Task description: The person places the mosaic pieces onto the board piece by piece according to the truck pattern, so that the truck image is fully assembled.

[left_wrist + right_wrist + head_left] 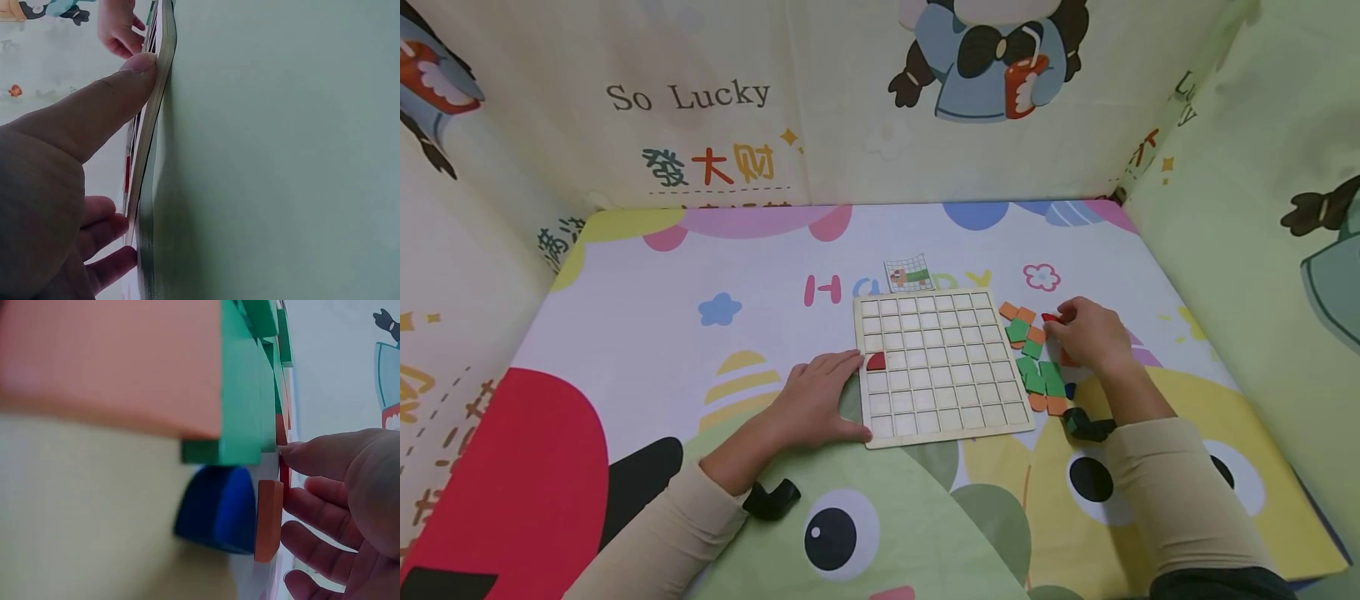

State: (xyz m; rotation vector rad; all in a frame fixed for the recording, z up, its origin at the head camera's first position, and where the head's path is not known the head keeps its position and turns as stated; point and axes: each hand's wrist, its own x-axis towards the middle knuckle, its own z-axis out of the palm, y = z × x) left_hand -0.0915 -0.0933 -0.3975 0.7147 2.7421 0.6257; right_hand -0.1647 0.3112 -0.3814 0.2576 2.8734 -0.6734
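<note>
A pale wooden grid board (940, 367) lies on the patterned mat. My left hand (823, 396) rests at its left edge, fingers extended and thumb (119, 94) against the frame near the front corner. One red piece with a rounded side (876, 362) sits in a cell of the leftmost column. To the right of the board, my right hand (1093, 333) pinches a small red piece (285, 478) between thumb and fingertips, low over the loose tiles. Its exact shape is mostly hidden by the fingers.
Several green tiles (1052, 379) and orange tiles (1057, 406) lie loosely along the board's right edge. A dark blue rounded piece (219, 509) is beside them. Behind the board lies a small picture card (909, 273) with a grid pattern. Printed cloth walls (842, 167) enclose the mat.
</note>
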